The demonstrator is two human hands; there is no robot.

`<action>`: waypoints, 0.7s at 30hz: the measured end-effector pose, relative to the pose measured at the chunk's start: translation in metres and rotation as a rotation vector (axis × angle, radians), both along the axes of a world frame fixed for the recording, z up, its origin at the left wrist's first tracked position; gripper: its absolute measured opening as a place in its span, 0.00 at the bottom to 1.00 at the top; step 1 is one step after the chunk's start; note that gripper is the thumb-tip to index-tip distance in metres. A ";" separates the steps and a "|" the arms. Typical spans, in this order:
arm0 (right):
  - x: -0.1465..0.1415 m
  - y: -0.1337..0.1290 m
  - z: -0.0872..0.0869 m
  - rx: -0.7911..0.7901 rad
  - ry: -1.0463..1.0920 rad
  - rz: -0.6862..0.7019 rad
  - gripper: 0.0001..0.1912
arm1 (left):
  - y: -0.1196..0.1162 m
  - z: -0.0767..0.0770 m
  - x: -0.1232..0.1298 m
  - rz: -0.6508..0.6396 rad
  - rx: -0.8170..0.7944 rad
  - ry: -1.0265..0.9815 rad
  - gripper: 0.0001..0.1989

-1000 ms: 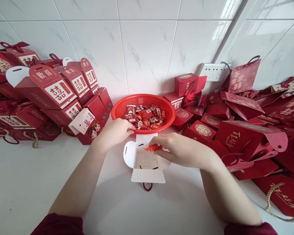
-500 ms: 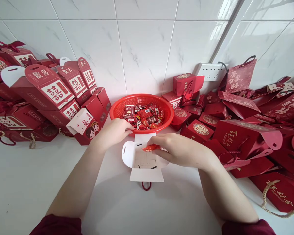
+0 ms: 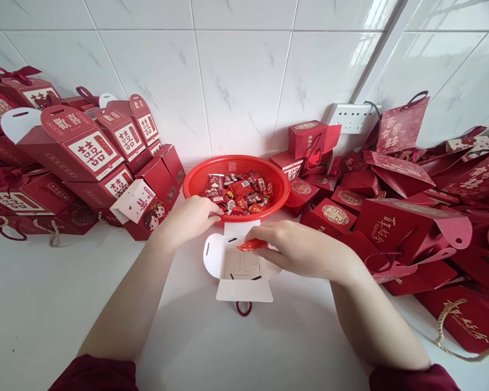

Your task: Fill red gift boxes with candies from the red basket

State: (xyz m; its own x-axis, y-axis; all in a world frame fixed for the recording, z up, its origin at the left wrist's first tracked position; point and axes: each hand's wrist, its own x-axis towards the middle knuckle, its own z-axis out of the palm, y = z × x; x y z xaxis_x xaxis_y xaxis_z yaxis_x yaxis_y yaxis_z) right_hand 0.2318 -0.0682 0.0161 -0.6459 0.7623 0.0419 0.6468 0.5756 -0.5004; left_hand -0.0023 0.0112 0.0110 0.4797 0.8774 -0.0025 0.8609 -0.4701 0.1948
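Note:
Between my forearms stands a small box [image 3: 244,291] with its white flaps folded out and its inside showing. A dark red cord loop [image 3: 244,309] sticks out at its near side. My right hand [image 3: 285,247] is closed on a red-wrapped candy [image 3: 251,245] over the box opening. Behind the box is a red plastic basket [image 3: 283,190] holding many wrapped candies [image 3: 242,188]. At the basket's near left rim, my left hand [image 3: 195,217] has its fingers pressed together; what they hold, if anything, is hidden.
Red gift boxes [image 3: 92,152] are stacked on the left. More red boxes and bags [image 3: 395,228] are piled on the right, some with rope handles. A white power strip [image 3: 352,118] sits by the tiled wall [image 3: 240,81] behind the basket.

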 end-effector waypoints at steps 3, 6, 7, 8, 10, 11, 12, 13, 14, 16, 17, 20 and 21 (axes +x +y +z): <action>0.000 -0.001 0.001 -0.004 -0.010 -0.005 0.09 | 0.001 -0.001 0.000 -0.005 0.010 0.008 0.13; 0.000 -0.001 0.001 -0.010 -0.020 -0.006 0.09 | 0.001 -0.002 -0.001 -0.010 0.018 0.014 0.14; 0.000 -0.001 0.001 -0.012 -0.021 -0.007 0.10 | 0.001 -0.002 -0.001 -0.012 0.017 0.014 0.14; 0.000 -0.001 0.001 -0.014 -0.021 -0.008 0.10 | 0.002 -0.002 -0.001 -0.015 0.018 0.013 0.15; 0.000 0.000 0.001 -0.015 -0.019 -0.009 0.10 | 0.001 -0.002 -0.001 -0.018 0.019 0.013 0.15; 0.000 0.000 0.001 -0.016 -0.017 -0.009 0.10 | 0.001 -0.002 -0.001 -0.017 0.017 0.013 0.15; 0.000 0.000 0.001 -0.018 -0.016 -0.009 0.10 | 0.001 -0.002 -0.001 -0.015 0.015 0.013 0.15; 0.000 0.001 0.001 -0.021 -0.017 -0.008 0.10 | 0.001 -0.001 -0.001 -0.013 0.011 0.014 0.15; 0.000 0.001 0.001 -0.025 -0.020 -0.009 0.09 | 0.001 -0.001 -0.001 -0.012 0.008 0.014 0.15; -0.001 0.001 0.001 -0.029 -0.028 -0.012 0.10 | 0.001 -0.001 -0.001 -0.011 0.010 0.014 0.15; -0.001 0.002 0.000 -0.028 -0.032 -0.013 0.10 | 0.001 0.000 -0.001 -0.011 0.013 0.015 0.15; -0.002 0.002 0.000 -0.022 -0.035 -0.012 0.10 | 0.000 0.000 0.000 -0.005 0.013 0.016 0.15; -0.002 0.002 0.000 -0.021 -0.033 -0.011 0.10 | -0.001 0.001 0.000 -0.005 0.007 0.015 0.15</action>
State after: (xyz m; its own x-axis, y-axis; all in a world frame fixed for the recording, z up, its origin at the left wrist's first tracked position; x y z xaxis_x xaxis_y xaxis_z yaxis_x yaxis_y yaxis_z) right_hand 0.2300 -0.0659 0.0163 -0.6380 0.7700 0.0044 0.6697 0.5577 -0.4905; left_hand -0.0020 0.0105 0.0118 0.4841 0.8750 -0.0038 0.8613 -0.4757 0.1784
